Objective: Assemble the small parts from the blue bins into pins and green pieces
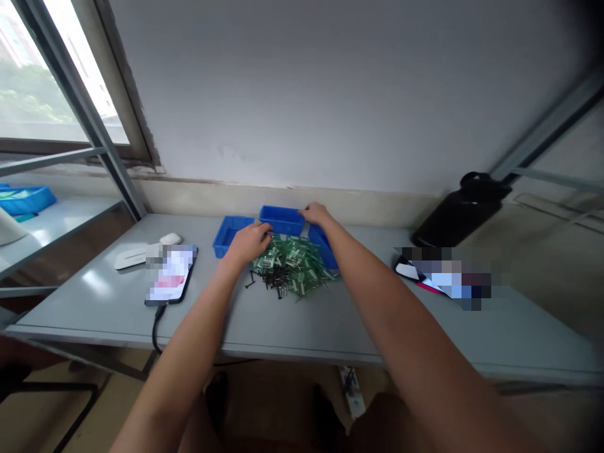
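Three blue trays stand around a pile at the middle of the grey table: the left tray (228, 234), the back tray (282, 221) and the right tray (323, 246), partly hidden by my forearm. The pile has small green packets (302, 264) and dark screws (276, 278) at its front left. My left hand (253, 242) is at the pile's back left edge, beside the left tray, fingers curled; what they hold, if anything, is hidden. My right hand (315, 214) has its fingers bent at the right end of the back tray, pinching its rim.
A phone (170, 275) with a cable, a white device (136, 257) and a white case (170, 239) lie on the left. At the right are a black bottle (455, 211) and a partly blurred item (438, 277). The wall (302, 126) rises behind.
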`<state>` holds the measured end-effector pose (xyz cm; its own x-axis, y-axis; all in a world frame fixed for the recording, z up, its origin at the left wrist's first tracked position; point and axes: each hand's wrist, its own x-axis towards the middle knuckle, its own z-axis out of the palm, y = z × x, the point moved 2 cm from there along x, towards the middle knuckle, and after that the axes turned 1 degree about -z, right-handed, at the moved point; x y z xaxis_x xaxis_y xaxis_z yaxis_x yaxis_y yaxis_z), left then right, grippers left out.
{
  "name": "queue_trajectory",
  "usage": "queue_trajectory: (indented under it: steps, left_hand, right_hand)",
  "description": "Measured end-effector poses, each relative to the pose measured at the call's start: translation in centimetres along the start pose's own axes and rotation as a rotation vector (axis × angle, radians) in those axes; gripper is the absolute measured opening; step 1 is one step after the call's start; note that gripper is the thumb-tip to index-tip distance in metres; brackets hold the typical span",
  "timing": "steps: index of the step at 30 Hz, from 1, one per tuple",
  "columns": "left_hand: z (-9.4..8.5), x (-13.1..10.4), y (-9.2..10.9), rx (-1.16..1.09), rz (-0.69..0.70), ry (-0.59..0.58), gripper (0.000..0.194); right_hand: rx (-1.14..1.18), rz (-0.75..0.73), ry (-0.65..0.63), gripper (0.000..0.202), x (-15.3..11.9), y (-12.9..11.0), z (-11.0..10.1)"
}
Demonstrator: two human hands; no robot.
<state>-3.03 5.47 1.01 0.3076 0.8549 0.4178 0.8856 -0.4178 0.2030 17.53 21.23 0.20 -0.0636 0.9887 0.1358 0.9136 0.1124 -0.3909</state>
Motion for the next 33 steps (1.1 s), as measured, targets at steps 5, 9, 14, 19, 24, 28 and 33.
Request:
queue_trajectory:
  steps: [5,9,14,19,24,28,33]
  left_hand:
    - [0.5,0.2,-0.1,0.066,0.063,-0.018,0.030]
    - [1.2,0.3,0.0,0.094,0.061,-0.112,0.033]
    - [1.2,0.3,0.4,0.089,0.040,-0.137,0.031]
    - [0.7,0.2,0.3,0.075,0.064,-0.168,0.026]
    - [0.8,0.1,0.3,0.035,0.091,-0.183,0.028]
    - [0.9,0.0,0.5,0.038,0.079,-0.182,0.027]
    - [0.8,0.0,0.4,0.002,0.094,-0.179,0.026]
  right_hand:
    - [-0.077,-0.135,0.050,0.038,-2.3,-0.3,-0.5]
    - [-0.200,-0.396,0.045,0.032,-5.2,-1.5,-0.5]
    - [-0.272,-0.668,0.057,0.032,-7.9,-4.9,-0.1]
    - [-0.208,-0.571,-0.277,0.030,-7.5,-7.6,1.4]
    - [-0.221,-0.552,-0.404,0.024,-7.0,-7.9,2.2]
    - [-0.187,-0.561,-0.454,0.026,-6.8,-7.3,1.4]
    - [-0.128,-0.443,-0.329,0.032,-7.1,-5.7,0.0]
